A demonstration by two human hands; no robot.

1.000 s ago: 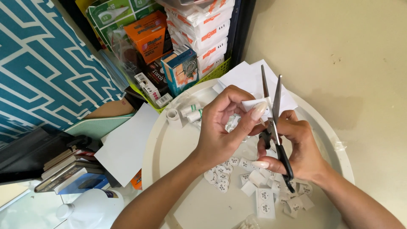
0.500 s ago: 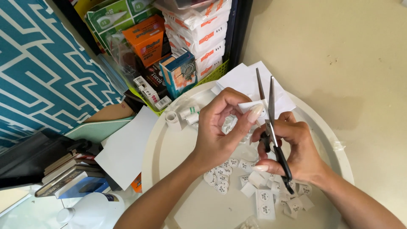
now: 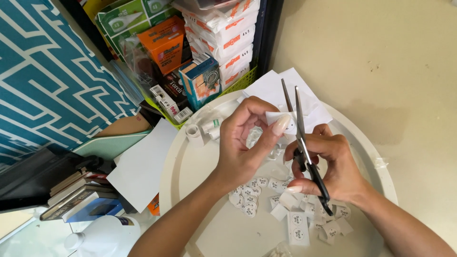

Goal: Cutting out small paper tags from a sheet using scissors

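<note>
My left hand [image 3: 247, 143] pinches a small white paper strip [image 3: 282, 120] between thumb and fingers over a round white tray [image 3: 190, 166]. My right hand [image 3: 333, 164] grips black-handled scissors [image 3: 304, 143], blades slightly apart and pointing away from me, right beside the strip. Below the hands lie several small cut white paper stickers [image 3: 250, 195] and larger cut pieces [image 3: 297, 228] on the tray.
White paper sheets [image 3: 285, 88] lie at the tray's far edge, another sheet [image 3: 143, 166] at its left. A tape roll [image 3: 194, 133] rests on the tray. A green basket of boxed goods [image 3: 190, 57] stands behind. Books and a black case [image 3: 57, 185] lie left, a white bottle [image 3: 102, 235] near.
The scissor blades have narrowed and shifted slightly against the paper strip. Both hands stay in nearly the same place.
</note>
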